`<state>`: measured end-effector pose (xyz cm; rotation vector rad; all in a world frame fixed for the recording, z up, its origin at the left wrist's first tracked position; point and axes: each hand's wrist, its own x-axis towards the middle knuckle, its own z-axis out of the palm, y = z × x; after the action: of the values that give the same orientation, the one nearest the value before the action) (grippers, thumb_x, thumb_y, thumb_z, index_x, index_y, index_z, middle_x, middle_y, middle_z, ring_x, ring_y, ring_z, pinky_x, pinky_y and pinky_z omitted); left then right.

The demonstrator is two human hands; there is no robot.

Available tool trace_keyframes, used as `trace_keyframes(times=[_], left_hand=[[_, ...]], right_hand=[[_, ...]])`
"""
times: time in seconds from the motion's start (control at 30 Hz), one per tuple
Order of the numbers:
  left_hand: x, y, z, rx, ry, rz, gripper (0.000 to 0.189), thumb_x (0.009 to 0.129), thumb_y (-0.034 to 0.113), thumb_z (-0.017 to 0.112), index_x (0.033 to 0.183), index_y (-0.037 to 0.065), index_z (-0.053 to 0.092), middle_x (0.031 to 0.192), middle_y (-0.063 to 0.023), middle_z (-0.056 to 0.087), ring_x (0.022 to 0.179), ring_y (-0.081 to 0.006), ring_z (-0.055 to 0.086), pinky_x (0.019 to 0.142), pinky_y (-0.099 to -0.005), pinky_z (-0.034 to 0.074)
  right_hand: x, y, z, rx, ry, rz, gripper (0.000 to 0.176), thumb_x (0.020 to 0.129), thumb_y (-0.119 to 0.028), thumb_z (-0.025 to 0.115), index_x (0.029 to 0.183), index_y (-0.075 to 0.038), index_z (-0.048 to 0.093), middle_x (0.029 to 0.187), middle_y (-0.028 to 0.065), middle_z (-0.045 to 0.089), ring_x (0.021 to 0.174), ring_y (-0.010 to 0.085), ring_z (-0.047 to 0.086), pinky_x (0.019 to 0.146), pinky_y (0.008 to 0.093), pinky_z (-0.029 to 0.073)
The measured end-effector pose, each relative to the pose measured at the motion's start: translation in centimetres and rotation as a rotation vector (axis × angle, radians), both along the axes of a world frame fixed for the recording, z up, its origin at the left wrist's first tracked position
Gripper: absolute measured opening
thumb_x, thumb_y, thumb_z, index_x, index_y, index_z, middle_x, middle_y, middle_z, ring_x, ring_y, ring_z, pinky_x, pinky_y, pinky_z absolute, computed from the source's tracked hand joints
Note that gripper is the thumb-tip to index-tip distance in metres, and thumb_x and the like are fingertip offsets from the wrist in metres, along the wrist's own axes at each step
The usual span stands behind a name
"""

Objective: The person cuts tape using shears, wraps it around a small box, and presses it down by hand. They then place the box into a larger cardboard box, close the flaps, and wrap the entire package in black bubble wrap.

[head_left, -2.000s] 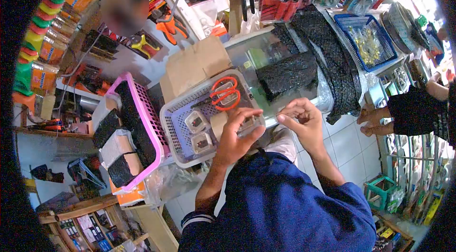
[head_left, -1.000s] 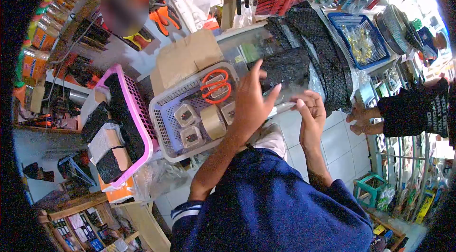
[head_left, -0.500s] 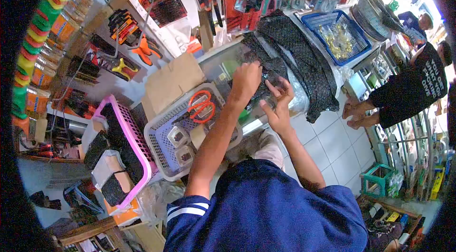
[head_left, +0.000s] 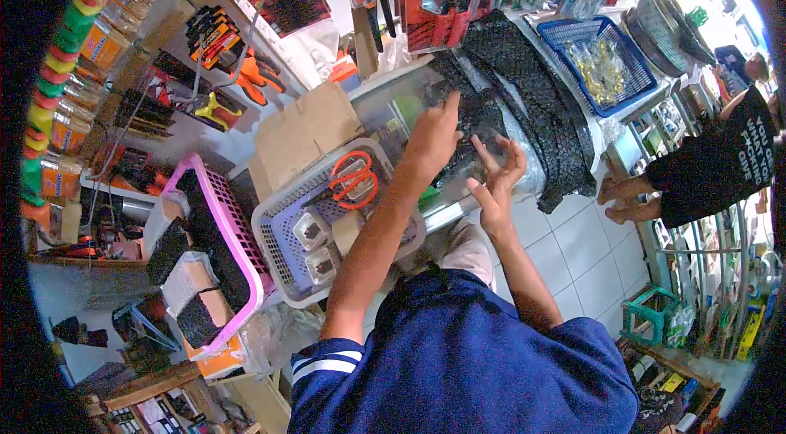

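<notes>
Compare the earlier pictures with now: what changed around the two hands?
The left hand moved forward and right, from over the grey basket to the black-wrapped package. The right hand went from nearly pinched to fingers spread beside the package; whether either hand grips anything can't be told. The red-handled scissors stayed in the basket, and the pink basket stayed beside it.

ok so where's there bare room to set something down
Bare: the glass counter strip between the cardboard and the black wrap, and floor tiles past that wrap. Crowded: the grey basket, and around left hand and right hand.
</notes>
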<state>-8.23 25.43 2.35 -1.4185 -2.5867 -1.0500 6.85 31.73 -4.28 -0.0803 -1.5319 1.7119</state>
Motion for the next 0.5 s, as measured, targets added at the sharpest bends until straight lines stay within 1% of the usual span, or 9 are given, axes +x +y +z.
trace_keyframes(times=[0.07,0.13,0.23,0.33,0.4,0.43,0.5], left_hand=[[0.1,0.2,-0.3,-0.009,0.022,0.033,0.028,0.085,0.005,0.070,0.109,-0.004,0.060,0.095,-0.0294,0.069,0.092,-0.0474,0.068,0.079,-0.0537,0.055],[0.3,0.4,-0.8,-0.044,0.026,0.073,0.014,0.087,0.004,0.066,0.098,-0.004,0.063,0.090,-0.0279,0.070,0.087,-0.0468,0.069,0.077,-0.0537,0.056],[0.4,0.9,-0.1,-0.208,-0.066,0.111,0.025,0.089,0.004,0.066,0.113,-0.001,0.067,0.097,-0.0243,0.071,0.093,-0.0467,0.067,0.082,-0.0524,0.054],[1.8,0.9,-1.7,0.012,0.049,0.130,0.017,0.089,0.005,0.063,0.104,-0.001,0.068,0.094,-0.0231,0.070,0.090,-0.0451,0.067,0.082,-0.0527,0.054],[2.4,1.2,-2.1,0.043,0.127,0.153,0.008,0.088,0.004,0.060,0.091,-0.001,0.066,0.084,-0.0246,0.070,0.084,-0.0439,0.069,0.084,-0.0513,0.055],[2.7,1.3,-2.1,0.058,0.164,0.165,0.008,0.087,0.004,0.059,0.085,-0.001,0.064,0.079,-0.0253,0.069,0.081,-0.0433,0.070,0.085,-0.0506,0.056],[3.5,1.4,-2.0,-0.026,0.163,0.161,0.009,0.087,0.004,0.059,0.083,-0.002,0.064,0.083,-0.0259,0.070,0.084,-0.0422,0.070,0.092,-0.0498,0.054]], right_hand=[[-0.2,-0.3,0.1,-0.096,0.025,0.018,0.102,0.083,-0.019,0.077,0.157,-0.016,0.005,0.155,0.0171,0.021,0.145,0.0475,0.038,0.118,0.0535,0.029],[-0.1,-0.3,0.1,-0.117,0.013,0.015,0.102,0.083,-0.019,0.077,0.156,-0.017,0.006,0.154,0.0162,0.022,0.145,0.0477,0.037,0.116,0.0532,0.030],[-0.4,-0.2,-0.1,-0.160,0.058,0.024,0.102,0.083,-0.021,0.077,0.156,-0.018,0.007,0.154,0.0155,0.022,0.145,0.0479,0.037,0.114,0.0523,0.032],[-0.6,0.1,-0.5,-0.201,0.081,0.041,0.101,0.082,-0.023,0.077,0.155,-0.018,0.008,0.153,0.0151,0.023,0.146,0.0481,0.036,0.115,0.0529,0.031],[-0.7,0.2,-0.6,-0.213,0.086,0.047,0.100,0.082,-0.023,0.077,0.155,-0.017,0.008,0.153,0.0149,0.023,0.146,0.0482,0.036,0.116,0.0538,0.030],[-0.8,0.1,-0.6,-0.212,0.092,0.048,0.100,0.082,-0.023,0.076,0.155,-0.017,0.008,0.153,0.0149,0.023,0.146,0.0482,0.035,0.117,0.0543,0.029],[-1.0,-0.1,-0.3,-0.218,0.105,0.037,0.097,0.081,-0.022,0.074,0.155,-0.018,0.011,0.153,0.0143,0.024,0.145,0.0495,0.035,0.118,0.0565,0.028]])
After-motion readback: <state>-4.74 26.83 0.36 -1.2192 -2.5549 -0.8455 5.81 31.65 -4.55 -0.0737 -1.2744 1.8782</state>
